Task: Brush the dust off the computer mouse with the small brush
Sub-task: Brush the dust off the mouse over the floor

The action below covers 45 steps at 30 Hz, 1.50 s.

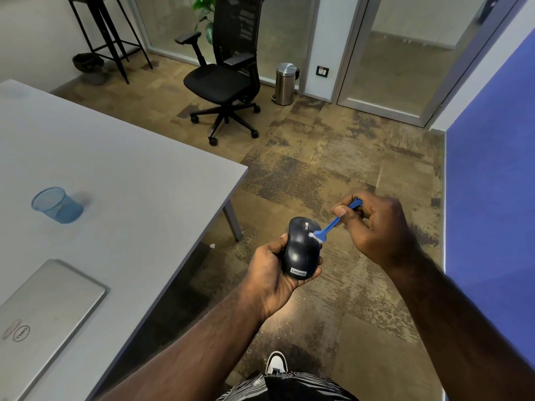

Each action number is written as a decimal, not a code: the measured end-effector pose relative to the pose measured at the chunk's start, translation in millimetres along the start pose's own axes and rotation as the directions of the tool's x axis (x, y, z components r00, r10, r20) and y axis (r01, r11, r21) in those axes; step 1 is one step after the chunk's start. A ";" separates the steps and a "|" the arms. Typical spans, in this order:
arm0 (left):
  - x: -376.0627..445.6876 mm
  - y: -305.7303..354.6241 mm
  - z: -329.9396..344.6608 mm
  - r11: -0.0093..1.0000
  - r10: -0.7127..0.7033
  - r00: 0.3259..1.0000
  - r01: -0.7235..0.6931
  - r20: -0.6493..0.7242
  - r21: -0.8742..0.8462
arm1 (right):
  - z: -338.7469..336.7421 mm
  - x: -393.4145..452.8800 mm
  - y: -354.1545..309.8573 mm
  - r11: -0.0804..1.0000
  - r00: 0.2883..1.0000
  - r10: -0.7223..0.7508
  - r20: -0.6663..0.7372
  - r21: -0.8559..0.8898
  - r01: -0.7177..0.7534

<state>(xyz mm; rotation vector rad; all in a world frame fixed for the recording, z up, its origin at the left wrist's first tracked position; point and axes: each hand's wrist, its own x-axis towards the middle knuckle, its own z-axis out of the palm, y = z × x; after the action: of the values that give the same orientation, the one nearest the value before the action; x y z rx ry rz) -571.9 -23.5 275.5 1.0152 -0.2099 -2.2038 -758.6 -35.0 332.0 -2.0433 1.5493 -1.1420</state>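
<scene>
The person stands beside a grey table (121, 157) and holds a dark computer mouse (302, 250) up in the air, off the table, over the carpet. The left hand (272, 273) cups the mouse from below, with its fingers curled round the sides. The right hand (373, 224) pinches the small blue brush (333, 224) between thumb and fingers.

The white bristles touch the top of the mouse, just below the scroll wheel, so the brushing looks under way. No dust can be made out, so how much is left cannot be told. The sides and back end likely still need brushing.

The table edge is near the left arm. A blue wall (492, 198) stands close on the right. Between them is open room for short strokes.
</scene>
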 end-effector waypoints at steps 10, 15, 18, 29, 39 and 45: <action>-1.4 1.4 0.1 1.000 0.002 1.000 -0.002 0.009 -0.011 | 1.3 -9.5 0.2 0.998 0.999 -0.051 -0.002 0.034 0.052; -1.7 0.4 -0.9 1.000 -0.004 1.000 0.004 0.022 -0.027 | 0.6 -10.6 5.4 0.998 0.994 -0.047 -0.101 -0.057 0.041; -0.8 2.9 0.5 1.000 0.007 1.000 -0.007 0.015 -0.025 | 0.1 -13.2 3.4 0.996 0.994 -0.082 -0.068 0.012 0.083; 1.8 6.4 0.5 0.999 0.014 1.000 -0.013 0.026 -0.033 | 2.3 -14.3 5.5 0.998 0.987 -0.028 -0.161 -0.059 0.019; 1.1 8.5 1.3 0.999 0.009 0.999 -0.006 0.054 -0.041 | 3.0 -12.1 6.9 0.997 0.980 -0.016 -0.197 -0.082 0.000; 0.5 8.5 4.5 0.999 0.029 0.999 -0.028 0.026 -0.041 | 8.3 -20.4 -11.6 0.982 0.990 -0.141 0.030 0.131 0.136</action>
<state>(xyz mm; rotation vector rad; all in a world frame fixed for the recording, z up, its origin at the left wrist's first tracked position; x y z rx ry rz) -570.9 -30.7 281.8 0.9558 -0.1891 -2.1882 -746.5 -14.0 326.5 -2.1005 1.2970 -1.2109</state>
